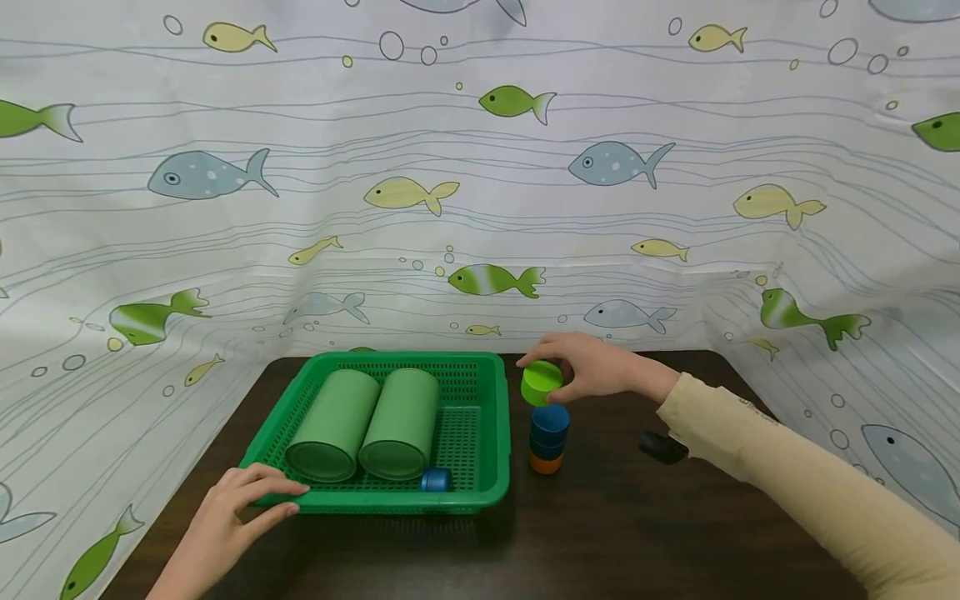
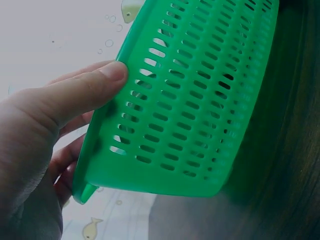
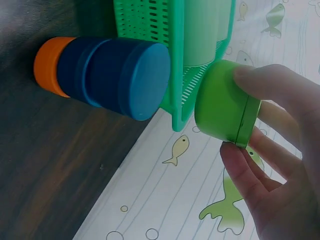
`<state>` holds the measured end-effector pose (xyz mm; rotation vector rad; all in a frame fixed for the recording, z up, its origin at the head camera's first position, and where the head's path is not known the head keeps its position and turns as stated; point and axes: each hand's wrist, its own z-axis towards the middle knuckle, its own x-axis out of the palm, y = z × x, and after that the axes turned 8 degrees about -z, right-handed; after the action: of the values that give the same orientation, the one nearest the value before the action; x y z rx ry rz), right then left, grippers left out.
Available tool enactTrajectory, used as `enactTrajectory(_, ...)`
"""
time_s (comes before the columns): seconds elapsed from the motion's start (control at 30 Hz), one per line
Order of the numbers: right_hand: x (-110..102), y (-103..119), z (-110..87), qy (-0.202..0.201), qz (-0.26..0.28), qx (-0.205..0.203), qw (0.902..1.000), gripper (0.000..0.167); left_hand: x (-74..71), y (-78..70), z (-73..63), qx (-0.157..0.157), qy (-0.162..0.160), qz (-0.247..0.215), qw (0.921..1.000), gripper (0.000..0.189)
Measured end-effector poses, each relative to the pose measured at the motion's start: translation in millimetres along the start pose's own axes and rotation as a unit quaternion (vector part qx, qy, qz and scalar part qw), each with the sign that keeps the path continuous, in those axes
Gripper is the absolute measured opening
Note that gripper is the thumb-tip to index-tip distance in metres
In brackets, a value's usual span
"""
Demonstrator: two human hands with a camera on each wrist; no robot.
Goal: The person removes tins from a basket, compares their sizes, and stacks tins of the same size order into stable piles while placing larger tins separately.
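Note:
My right hand (image 1: 592,364) pinches a small bright-green round container (image 3: 220,102) between thumb and fingers. It hangs just above a short stack on the table, apart from it. The stack has an orange round piece (image 1: 545,463) at the bottom and blue round containers (image 3: 127,77) on top. At the near left corner of a green plastic basket (image 2: 165,105), my left hand (image 1: 238,508) grips the rim, thumb outside and fingers over the other side. Inside the basket, two large pale-green canisters (image 1: 337,425) lie on their sides, with a small shiny blue container (image 1: 436,479) near the front wall.
A small black object (image 1: 663,447) lies on the dark wooden table (image 1: 615,533), right of the stack and partly behind the right sleeve (image 1: 757,442). A white curtain (image 1: 420,133) printed with fish hangs behind and along both sides of the table.

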<state>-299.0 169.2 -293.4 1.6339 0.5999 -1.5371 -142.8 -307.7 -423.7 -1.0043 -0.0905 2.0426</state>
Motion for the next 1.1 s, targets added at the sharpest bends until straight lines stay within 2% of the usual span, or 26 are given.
enactTrajectory(0.23, 1.9, 2.1, -8.6, -0.007, -0.003, 0.012, 0.9999, 0.055, -0.4, -1.1, -0.1, -0.004, 0.003, 0.005, 1.0000, 0.051)
enactTrajectory(0.47, 5.1, 1.0, -12.3, -0.017, -0.019, 0.006, 0.9997, 0.054, -0.3, -0.9, -0.8, -0.012, 0.005, 0.009, 0.9999, 0.051)
enactTrajectory(0.7, 8.5, 0.9, -14.8, -0.005, -0.014, 0.011, 0.9998, 0.053, 0.1, -0.6, -1.2, -0.015, 0.005, 0.010, 0.9998, 0.051)
enactTrajectory(1.1, 14.8, -1.7, -16.8, 0.001, -0.010, -0.005, 0.9999, 0.053, 0.1, -0.4, -1.0, -0.013, 0.003, 0.010, 0.9999, 0.052)
